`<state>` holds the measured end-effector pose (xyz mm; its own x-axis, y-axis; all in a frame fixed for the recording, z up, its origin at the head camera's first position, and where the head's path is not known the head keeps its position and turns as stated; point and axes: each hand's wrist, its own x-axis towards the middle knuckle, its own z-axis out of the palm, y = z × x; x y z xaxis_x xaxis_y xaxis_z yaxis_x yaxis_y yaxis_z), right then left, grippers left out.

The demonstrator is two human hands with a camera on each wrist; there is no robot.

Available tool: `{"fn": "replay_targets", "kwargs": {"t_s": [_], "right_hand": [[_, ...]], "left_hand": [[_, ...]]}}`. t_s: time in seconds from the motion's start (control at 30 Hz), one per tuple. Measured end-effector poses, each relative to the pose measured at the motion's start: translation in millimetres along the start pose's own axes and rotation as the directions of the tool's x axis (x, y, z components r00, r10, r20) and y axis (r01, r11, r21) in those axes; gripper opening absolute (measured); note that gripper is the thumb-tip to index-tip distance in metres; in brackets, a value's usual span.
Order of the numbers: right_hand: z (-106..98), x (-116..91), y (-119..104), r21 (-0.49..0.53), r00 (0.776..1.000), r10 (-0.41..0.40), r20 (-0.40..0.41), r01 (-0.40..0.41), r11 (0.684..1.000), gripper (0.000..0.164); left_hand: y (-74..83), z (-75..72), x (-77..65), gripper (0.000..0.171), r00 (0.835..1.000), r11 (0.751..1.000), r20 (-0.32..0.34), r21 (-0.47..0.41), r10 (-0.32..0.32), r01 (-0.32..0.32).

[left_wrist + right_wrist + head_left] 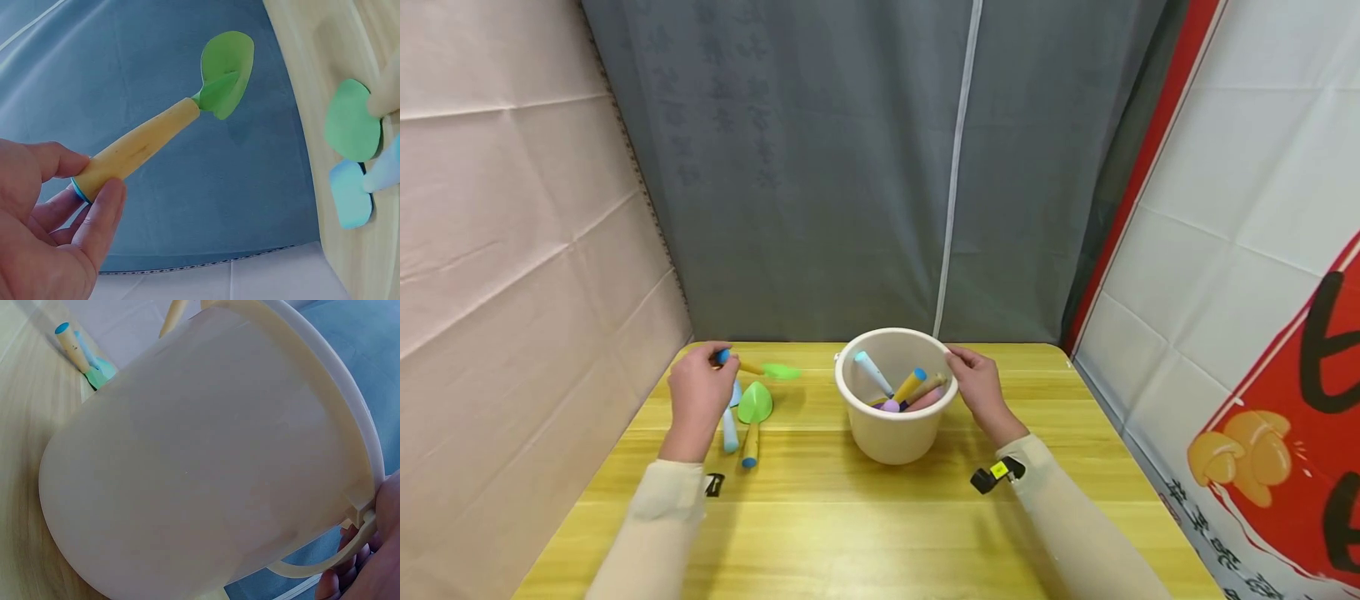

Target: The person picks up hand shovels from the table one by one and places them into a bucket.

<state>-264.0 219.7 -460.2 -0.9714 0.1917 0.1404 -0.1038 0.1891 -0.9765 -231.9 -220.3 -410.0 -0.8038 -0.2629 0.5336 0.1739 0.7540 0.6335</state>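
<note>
Trowel (pixel 147 139) pinched only butt-end by left hand (pixel 696 400), so could be dropped; bucket (pixel 891 437) gripped at 3 o'clock by right hand (pixel 981 390).

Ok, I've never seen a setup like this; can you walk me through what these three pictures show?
Sure. There's no robot here: these are a person's two bare hands. The head picture comes from a camera worn on the head, looking forward and down. The other two come from a camera on each wrist, so they look tilted.

The left hand pinches a small green-bladed trowel by the end of its yellow handle, above the table. The right hand holds the rim of a pale bucket, which has several colourful handled items inside; I can't tell what they all are. Left of the bucket lie another green trowel and a light blue tool.
</note>
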Motion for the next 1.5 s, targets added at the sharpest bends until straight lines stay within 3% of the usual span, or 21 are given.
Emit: {"fn": "replay_targets", "kwargs": {"t_s": [0.8, 1.2, 1.5], "right_hand": [[0, 1, -1, 0.002, 1.0, 0.0, 0.002, 0.0, 1.0, 0.038], [1, 1, -1, 0.006, 1.0, -0.007, -0.015, 0.007, 1.0, 0.038], [1, 1, -1, 0.008, 1.0, -0.01, -0.01, 0.01, 1.0, 0.038]], "left_hand": [[17.6, -33.1, 10.3, 0.029, 0.998, 0.981, 0.047, -0.184, -0.046, 0.054], [23.8, -37.9, 15.5, 0.031, 0.999, 0.962, 0.036, -0.275, 0.018, -0.007], [25.9, -39.5, 19.9, 0.029, 0.995, 0.942, 0.074, -0.333, 0.061, -0.033]]}}
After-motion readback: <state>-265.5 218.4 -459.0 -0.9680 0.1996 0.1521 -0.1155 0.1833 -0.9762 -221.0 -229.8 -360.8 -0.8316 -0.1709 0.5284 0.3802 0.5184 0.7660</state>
